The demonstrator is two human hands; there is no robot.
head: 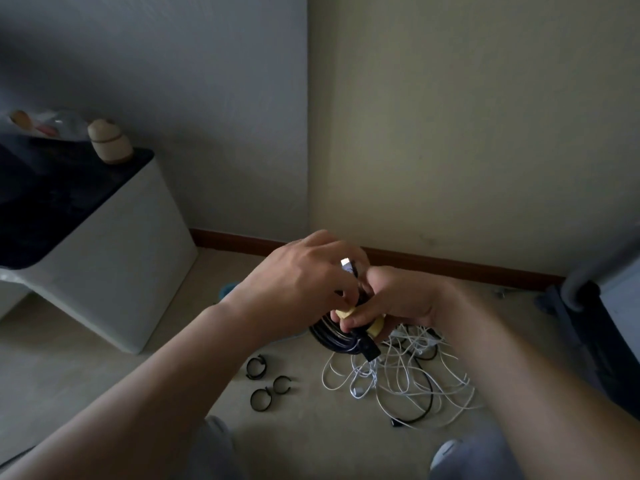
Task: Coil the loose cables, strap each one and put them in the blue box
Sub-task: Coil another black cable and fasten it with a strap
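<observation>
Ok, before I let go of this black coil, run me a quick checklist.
1. Black coil wound in neat loops: ok.
2. Left hand and right hand both holding it: ok.
3. Yellow strap closed round the coil: cannot tell, fingers cover it.
4. Spare black straps ready: ok, three lie nearby.
5. Box within reach: cannot tell, only a blue edge shows behind the left wrist.
6. Loose cables sorted: not ok, one tangled heap.

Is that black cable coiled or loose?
Coiled: the black cable forms stacked round loops, gripped by the left hand and right hand.
</observation>
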